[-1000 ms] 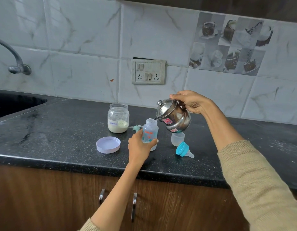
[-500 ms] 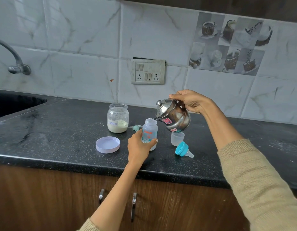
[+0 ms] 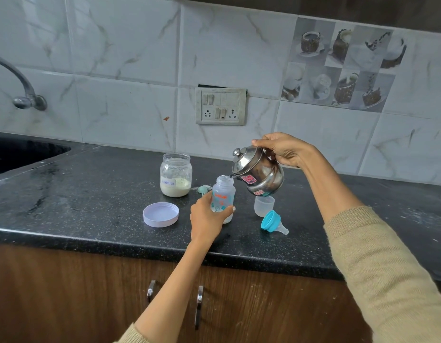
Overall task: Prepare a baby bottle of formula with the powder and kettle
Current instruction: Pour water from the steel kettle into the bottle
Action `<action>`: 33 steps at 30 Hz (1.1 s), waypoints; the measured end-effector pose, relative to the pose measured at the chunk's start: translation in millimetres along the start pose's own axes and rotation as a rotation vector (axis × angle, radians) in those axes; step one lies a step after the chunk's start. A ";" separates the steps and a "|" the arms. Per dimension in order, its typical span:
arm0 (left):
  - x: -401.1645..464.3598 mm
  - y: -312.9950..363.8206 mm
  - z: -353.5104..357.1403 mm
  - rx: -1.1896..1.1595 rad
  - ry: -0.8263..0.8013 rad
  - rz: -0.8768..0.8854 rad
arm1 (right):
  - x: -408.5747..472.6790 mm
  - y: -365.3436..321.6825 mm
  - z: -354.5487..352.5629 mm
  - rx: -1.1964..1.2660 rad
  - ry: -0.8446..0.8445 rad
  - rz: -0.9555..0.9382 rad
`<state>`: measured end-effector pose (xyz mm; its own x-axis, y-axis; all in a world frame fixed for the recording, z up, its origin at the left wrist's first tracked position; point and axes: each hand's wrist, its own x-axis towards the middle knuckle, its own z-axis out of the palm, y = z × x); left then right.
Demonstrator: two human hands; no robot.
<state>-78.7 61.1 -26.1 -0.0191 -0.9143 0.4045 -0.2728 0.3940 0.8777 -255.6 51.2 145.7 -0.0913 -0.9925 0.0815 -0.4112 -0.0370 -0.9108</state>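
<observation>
A clear baby bottle (image 3: 223, 193) with orange and teal print stands uncapped on the black counter (image 3: 90, 194). My left hand (image 3: 206, 216) is wrapped around its lower half. My right hand (image 3: 283, 149) grips the handle of a small steel kettle (image 3: 257, 173), tilted left with its spout touching the bottle's mouth. An open glass jar of white formula powder (image 3: 175, 174) stands behind and to the left. Its white lid (image 3: 161, 214) lies flat in front of it. The teal collar with teat (image 3: 272, 222) lies on its side to the right.
A clear bottle cap (image 3: 264, 206) stands under the kettle. A pale green scoop (image 3: 203, 189) lies between jar and bottle. The sink (image 3: 19, 154) and tap (image 3: 21, 87) are at the far left. A socket panel (image 3: 220, 106) is on the tiled wall. Cabinet handles (image 3: 199, 306) sit below the counter edge.
The kettle has stayed tilted over the bottle with the spout at its mouth; both hands hold nearly the same place.
</observation>
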 end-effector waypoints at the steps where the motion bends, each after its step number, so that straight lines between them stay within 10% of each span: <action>1: 0.0 0.1 -0.1 0.000 0.000 0.000 | -0.5 -0.6 0.3 0.002 0.000 0.001; 33: 0.5 0.0 -0.3 0.035 -0.013 -0.014 | -13.3 -13.4 5.2 -0.060 0.000 0.028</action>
<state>-78.4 60.6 -25.8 -0.0273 -0.9208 0.3891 -0.3062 0.3782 0.8736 -244.1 64.2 154.7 -0.1033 -0.9931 0.0562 -0.4621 -0.0021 -0.8868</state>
